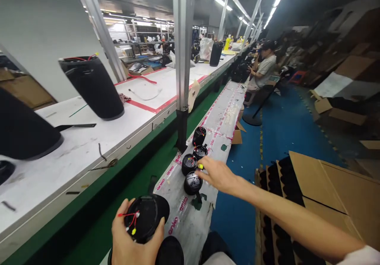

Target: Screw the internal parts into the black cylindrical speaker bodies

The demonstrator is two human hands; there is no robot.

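My left hand [133, 245] is wrapped round a black cylindrical speaker body [145, 217] in the lower middle. Thin red wires with small white, red and yellow connectors lie across its end. To the right, my right hand [216, 173] reaches over the narrow bench with fingers curled together. Something small and yellow [200, 166] shows at its fingertips; whether it is held or worn is unclear. Just below those fingers stands a round black unit [192, 184], and beside it a second black unit [189, 163] with red and yellow wire ends. Two more black units [199, 136] stand behind.
Tall black speakers [92, 87] stand on the white workbench [142, 118] at left, behind a metal post [182, 51]. Cartons of black cylinders [282, 213] with a cardboard flap [332, 194] sit at lower right. Further along, a person [264, 67] sits by the narrow bench [219, 110].
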